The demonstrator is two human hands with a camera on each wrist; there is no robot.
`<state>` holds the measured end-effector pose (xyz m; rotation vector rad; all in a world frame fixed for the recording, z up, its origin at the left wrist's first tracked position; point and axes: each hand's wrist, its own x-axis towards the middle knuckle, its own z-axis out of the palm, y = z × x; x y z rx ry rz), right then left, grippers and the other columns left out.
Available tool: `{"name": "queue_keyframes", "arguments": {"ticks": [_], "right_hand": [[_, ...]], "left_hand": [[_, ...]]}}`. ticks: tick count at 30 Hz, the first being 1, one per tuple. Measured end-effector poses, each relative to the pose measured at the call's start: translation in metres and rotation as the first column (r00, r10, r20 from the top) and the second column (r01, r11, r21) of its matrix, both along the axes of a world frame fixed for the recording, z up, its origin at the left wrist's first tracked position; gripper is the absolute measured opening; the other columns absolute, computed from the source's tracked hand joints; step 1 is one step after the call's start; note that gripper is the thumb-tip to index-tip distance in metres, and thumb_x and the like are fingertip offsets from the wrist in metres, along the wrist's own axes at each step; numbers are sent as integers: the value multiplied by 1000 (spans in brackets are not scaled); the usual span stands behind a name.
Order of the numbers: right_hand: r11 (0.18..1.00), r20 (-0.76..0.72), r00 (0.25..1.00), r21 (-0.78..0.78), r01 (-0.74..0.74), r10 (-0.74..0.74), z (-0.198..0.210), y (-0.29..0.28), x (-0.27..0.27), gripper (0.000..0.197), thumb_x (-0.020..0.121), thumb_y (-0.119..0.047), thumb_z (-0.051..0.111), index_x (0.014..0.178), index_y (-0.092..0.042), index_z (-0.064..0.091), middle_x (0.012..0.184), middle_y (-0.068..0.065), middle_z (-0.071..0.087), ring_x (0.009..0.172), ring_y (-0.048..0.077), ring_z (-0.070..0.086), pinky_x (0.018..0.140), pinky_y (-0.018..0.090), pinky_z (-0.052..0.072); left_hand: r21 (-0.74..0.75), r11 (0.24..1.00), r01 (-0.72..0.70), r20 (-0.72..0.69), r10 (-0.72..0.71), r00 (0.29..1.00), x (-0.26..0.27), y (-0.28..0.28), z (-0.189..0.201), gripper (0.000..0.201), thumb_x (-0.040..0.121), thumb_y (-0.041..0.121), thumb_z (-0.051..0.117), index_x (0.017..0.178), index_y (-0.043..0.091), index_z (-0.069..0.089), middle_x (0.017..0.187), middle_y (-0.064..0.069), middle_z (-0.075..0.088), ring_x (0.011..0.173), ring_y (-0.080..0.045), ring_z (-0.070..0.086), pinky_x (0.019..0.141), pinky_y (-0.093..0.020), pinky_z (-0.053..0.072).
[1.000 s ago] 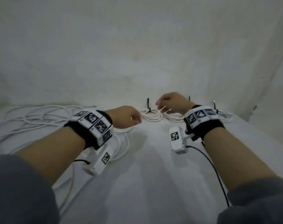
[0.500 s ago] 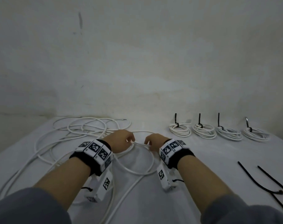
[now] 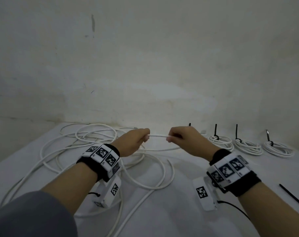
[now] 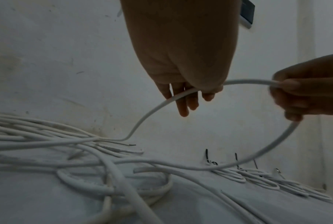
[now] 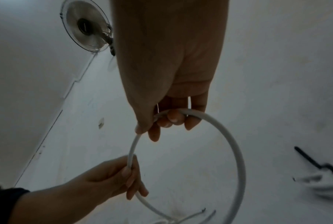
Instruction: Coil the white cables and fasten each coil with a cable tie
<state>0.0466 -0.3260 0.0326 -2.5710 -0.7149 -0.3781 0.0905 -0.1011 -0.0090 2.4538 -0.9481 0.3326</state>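
Risk, judged from the near foreground outward: the loose white round-sheathed cable point(image 3: 158, 135) runs down from both hands into a tangle of overlapping white cable loops point(image 3: 87, 151) spread on the white cloth-covered table point(image 3: 171, 219), so a turn drawn in for the coil may drag a crossing strand with it and snag or knot. The left hand point(image 3: 133, 144) pinches the cable between thumb and curled fingers; the right hand point(image 3: 186, 142) holds it likewise, fingers curled round it, a short straight span stretched between the two above the table. A loose pinch may let the stiff, springy sheath slip and the first loop open. The thin black plastic cable ties point(image 3: 294, 197) lie at the near right edge, well apart from the hands, so a reach for one may release the coil. Beyond, by the pale wall, four finished white coils point(image 3: 247, 147) lie in a row, each with a dark tie tail upright
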Motion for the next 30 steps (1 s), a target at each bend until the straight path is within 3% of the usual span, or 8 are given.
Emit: {"name": "queue_keyframes", "arguments": {"ticks": [6, 10, 14, 16, 18, 22, 26, 30], "right_hand": [[991, 68, 998, 129, -26, 17, 24, -27, -47, 27, 91, -23, 60, 65, -23, 56, 49, -7, 43, 47, 6, 37, 49, 16, 30], [987, -348, 931, -75, -142, 108, 20, -35, -77, 24, 93, -23, 58, 71, -16, 61, 55, -8, 57, 52, 5, 55, 57, 18, 44], [964, -506, 862, -221, -151, 19, 7, -40, -90, 24, 96, -28, 53, 78, -14, 61, 64, -8, 64, 63, 6, 64, 70, 19, 47], [983, -514, 857, -137, -121, 34, 9, -39, -92, 17, 97, -26, 52, 88, -17, 63, 70, -6, 69, 69, 10, 68, 73, 24, 51], [994, -541, 835, 91, -59, 99, 12, -25, -93, 16, 98, -25, 51, 101, -13, 61, 73, 0, 69, 68, 19, 70, 72, 30, 56], [851, -648, 739, 481, 209, 185, 8, 27, -94, 32, 100, -34, 45, 112, -6, 53, 71, 9, 62, 50, 15, 56, 51, 24, 51], [693, -548, 820, 655, 301, 162, 8, 50, -82, 29, 103, -26, 37, 88, -10, 55, 54, 0, 37, 37, 6, 29, 37, 16, 24], [821, -181, 980, 545, 171, -84, 10, 44, -83, 33, 102, -21, 37, 76, -17, 57, 55, -2, 42, 46, 12, 37, 48, 26, 28]], "left_hand": [[-34, 994, -99, -36, 98, 994, -5, 36, 3, 22, 97, 19, 29, 80, 20, 42, 81, 0, 50, 73, -17, 46, 72, -30, 36], [16, 995, -98, -80, 99, 992, -10, 42, -2, 18, 100, 9, 36, 88, 7, 49, 95, -20, 61, 88, -32, 55, 72, -19, 38], [16, 998, -67, 9, 66, 998, -15, 33, 5, 19, 99, 7, 38, 82, 10, 46, 77, -1, 53, 70, -18, 47, 64, -19, 33], [19, 998, -53, 112, 51, 992, -18, 27, 11, 24, 94, 0, 39, 78, 16, 40, 71, 8, 43, 63, -7, 39, 62, -20, 32], [77, 996, -43, 192, 27, 981, -24, 17, 17, 23, 91, -3, 42, 80, 17, 42, 73, 9, 42, 63, -9, 40, 62, -24, 34], [171, 985, 30, 258, -75, 963, -38, -14, 23, 16, 86, -2, 47, 86, 13, 50, 81, 2, 46, 70, -19, 45, 62, -30, 34], [78, 994, 74, 246, -91, 965, -48, -29, 30, 20, 87, -5, 45, 82, 15, 46, 79, 4, 44, 69, -15, 41, 62, -26, 29], [-90, 996, 15, 59, -10, 998, -43, -5, 30, 19, 97, 0, 36, 84, 14, 40, 81, 0, 52, 74, -18, 49, 67, -15, 36]]}}
